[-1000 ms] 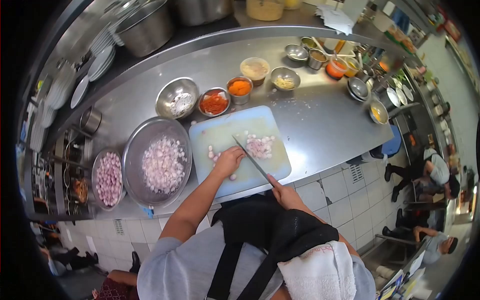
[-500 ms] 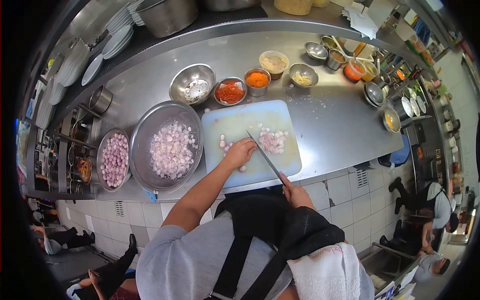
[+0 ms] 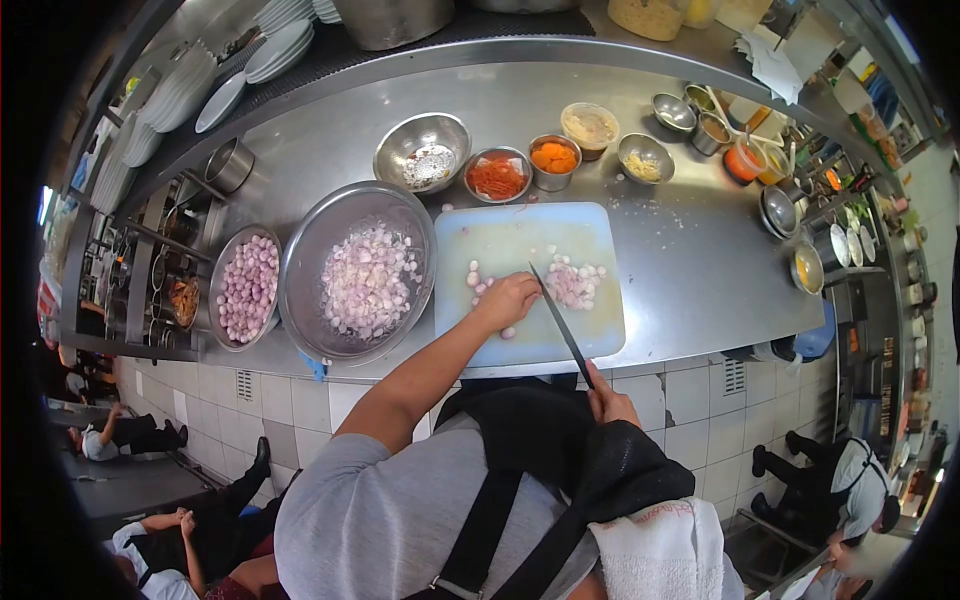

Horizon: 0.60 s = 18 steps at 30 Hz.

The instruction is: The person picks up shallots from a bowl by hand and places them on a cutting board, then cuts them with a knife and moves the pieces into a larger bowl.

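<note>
A pale cutting board (image 3: 580, 222) lies on the steel counter. My left hand (image 3: 510, 302) is on it with fingers curled and pressed together, closed on a shallot mostly hidden under the fingertips. My right hand (image 3: 610, 400) grips the handle of a knife (image 3: 562, 325); its blade slants up and left, right beside my left fingertips. Sliced shallots (image 3: 576, 284) are spread right of the blade. A few whole peeled shallots (image 3: 474, 279) lie left of my left hand, and another shallot (image 3: 508, 333) sits just below it.
Left of the board stand a large steel bowl (image 3: 425, 210) of sliced shallots and a smaller bowl (image 3: 222, 335) of whole ones. Behind it are bowls of red strips (image 3: 498, 178) and orange pieces (image 3: 553, 156). A shelf (image 3: 400, 62) crosses above. Other people (image 3: 850, 490) are farther off.
The whole view has shifted, so the counter things appear further right and slightly higher on the left. My hands, the knife and the sliced shallots keep much the same arrangement on the board.
</note>
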Available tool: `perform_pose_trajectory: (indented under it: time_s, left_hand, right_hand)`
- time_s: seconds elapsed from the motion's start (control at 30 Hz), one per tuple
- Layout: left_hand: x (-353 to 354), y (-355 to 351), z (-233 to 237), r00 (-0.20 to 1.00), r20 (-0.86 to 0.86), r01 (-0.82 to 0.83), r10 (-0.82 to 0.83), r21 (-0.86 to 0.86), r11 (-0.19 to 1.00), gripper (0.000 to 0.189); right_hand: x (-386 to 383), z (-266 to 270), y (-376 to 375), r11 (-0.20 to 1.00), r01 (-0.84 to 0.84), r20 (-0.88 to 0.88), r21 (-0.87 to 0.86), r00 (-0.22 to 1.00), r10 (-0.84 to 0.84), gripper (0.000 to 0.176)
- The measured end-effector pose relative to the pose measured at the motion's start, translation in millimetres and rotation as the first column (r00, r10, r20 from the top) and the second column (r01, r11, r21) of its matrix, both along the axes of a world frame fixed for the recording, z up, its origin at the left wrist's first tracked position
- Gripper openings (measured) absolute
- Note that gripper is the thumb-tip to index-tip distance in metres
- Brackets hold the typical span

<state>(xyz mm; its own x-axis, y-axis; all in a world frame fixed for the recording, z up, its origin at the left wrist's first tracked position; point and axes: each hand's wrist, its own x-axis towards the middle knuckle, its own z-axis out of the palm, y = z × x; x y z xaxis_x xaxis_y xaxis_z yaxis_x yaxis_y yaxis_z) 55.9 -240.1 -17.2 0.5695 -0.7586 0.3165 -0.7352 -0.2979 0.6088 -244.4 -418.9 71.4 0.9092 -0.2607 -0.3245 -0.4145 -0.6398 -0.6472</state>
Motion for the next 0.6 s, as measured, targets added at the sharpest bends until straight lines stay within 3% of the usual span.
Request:
perform_pose_trajectory:
  time_s: [0.17, 0.23, 0.3, 0.37, 0.5, 0.53, 0.6]
  left_hand:
    - [1, 0, 4, 1.0, 0.012, 0.02, -0.02, -0.01, 1.0, 0.008]
    - [11, 1, 10, 1.0, -0.001, 0.024, -0.024, -0.018, 1.0, 0.01]
    - [34, 6, 17, 0.958, -0.036, -0.284, 0.283, -0.24, 0.929, 0.018]
    - [74, 17, 13, 0.86, 0.028, -0.486, 0.51, -0.261, 0.834, 0.029]
    - [147, 25, -30, 0.532, 0.046, -0.82, 0.845, -0.22, 0.528, 0.045]
    - [156, 24, -31, 0.537, 0.031, -0.819, 0.843, -0.222, 0.529, 0.045]
    - [171, 20, -25, 0.379, -0.12, -0.922, 0.918, 0.034, 0.385, 0.051]
  right_hand:
    - [19, -54, -8, 1.0, -0.027, 0.128, 0.011, 0.991, 0.025, 0.059]
    - [35, -38, -13, 0.987, -0.009, 0.137, 0.16, 0.99, -0.013, 0.06]
    - [34, -8, -12, 0.984, 0.036, 0.146, 0.173, 0.987, -0.062, 0.06]
    - [31, 14, -13, 0.981, 0.083, 0.149, 0.175, 0.983, -0.109, 0.06]
    - [12, 12, -23, 0.982, 0.084, 0.164, 0.17, 0.98, -0.112, 0.061]
    - [6, 6, -28, 0.986, 0.052, 0.166, 0.16, 0.983, -0.079, 0.062]
    - [-5, 1, -35, 0.99, -0.008, 0.204, 0.142, 0.979, -0.021, 0.063]
